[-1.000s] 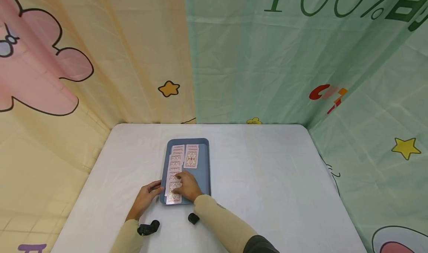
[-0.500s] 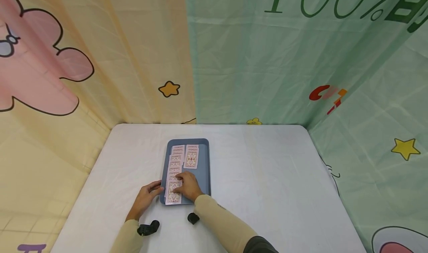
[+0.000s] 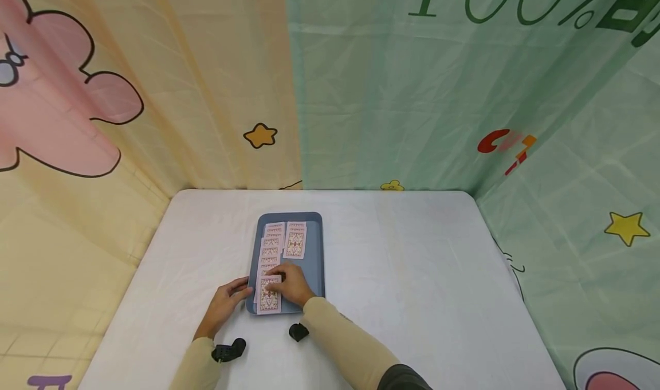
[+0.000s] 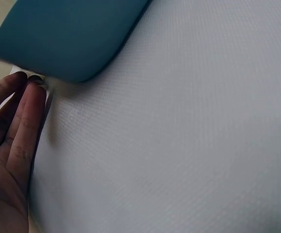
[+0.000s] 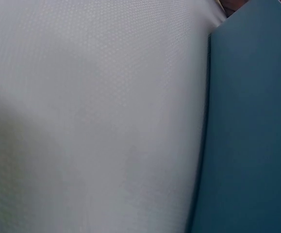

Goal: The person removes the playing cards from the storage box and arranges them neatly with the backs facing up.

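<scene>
In the head view, a blue-grey tray lies on the white table and carries several face-down playing cards. A long overlapping column runs down its left side, and a shorter group sits at the upper right. With curled fingers, my right hand holds the lowest playing card of the column, thumb over its face and index finger at its upper edge. My left hand touches the tray's left edge, its fingers nearly straight. Those fingers meet the tray's rim in the left wrist view. No right fingers show clearly in the right wrist view.
A black wrist device sits at the left cuff, and another black piece is below the right forearm. White table surface extends right of the tray. Printed curtains stand along the back and sides.
The lowest card has shifted slightly right and away from the person, with the right fingertips moving along with it. The left hand and the tray stay in place.
</scene>
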Demonstrator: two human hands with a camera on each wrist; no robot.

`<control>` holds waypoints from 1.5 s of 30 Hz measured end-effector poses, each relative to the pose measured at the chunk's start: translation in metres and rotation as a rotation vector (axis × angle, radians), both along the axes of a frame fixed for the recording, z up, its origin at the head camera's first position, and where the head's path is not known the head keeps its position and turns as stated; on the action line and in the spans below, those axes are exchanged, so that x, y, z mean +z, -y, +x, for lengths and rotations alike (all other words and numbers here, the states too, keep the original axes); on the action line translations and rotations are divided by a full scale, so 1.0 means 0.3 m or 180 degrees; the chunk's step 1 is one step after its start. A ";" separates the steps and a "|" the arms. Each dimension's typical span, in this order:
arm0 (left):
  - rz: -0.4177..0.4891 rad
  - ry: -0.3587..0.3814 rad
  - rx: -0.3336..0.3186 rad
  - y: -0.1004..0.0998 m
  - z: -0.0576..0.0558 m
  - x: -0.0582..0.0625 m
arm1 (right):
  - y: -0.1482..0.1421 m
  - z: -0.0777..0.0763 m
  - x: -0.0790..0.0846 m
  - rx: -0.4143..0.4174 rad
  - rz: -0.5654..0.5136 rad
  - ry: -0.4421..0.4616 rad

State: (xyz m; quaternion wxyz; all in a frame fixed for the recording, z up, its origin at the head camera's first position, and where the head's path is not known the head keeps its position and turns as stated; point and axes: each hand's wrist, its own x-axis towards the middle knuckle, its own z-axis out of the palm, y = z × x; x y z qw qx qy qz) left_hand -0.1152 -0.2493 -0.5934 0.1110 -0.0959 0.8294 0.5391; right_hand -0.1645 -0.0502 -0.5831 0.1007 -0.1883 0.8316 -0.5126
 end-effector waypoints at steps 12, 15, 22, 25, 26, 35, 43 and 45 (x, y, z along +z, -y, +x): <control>0.0014 0.0019 0.0030 0.013 -0.007 0.010 | -0.015 -0.029 0.008 -0.0014 -0.0546 0.0310; 0.0021 0.0026 0.0040 0.015 -0.008 0.013 | -0.026 -0.048 0.030 -0.0094 -0.0637 0.0365; -0.0001 0.0036 0.0091 0.013 -0.012 0.009 | -0.090 -0.131 0.093 -0.0229 -0.0753 0.0382; 0.0006 0.0093 0.0120 0.015 -0.012 0.001 | -0.133 -0.176 0.128 -0.0328 -0.0619 0.0318; 0.0010 0.0100 0.0123 0.015 -0.012 -0.001 | -0.149 -0.192 0.139 -0.0353 -0.0609 0.0289; 0.0003 0.0130 0.0105 0.013 -0.003 0.005 | -0.317 -0.330 0.178 -0.0699 -0.0772 0.0296; 0.0021 0.0174 0.0106 0.002 0.005 0.006 | -0.467 -0.424 0.142 -0.1140 -0.0704 0.0581; 0.0004 0.0181 0.0084 -0.002 0.006 0.006 | -0.494 -0.442 0.128 -0.1232 -0.0668 0.0631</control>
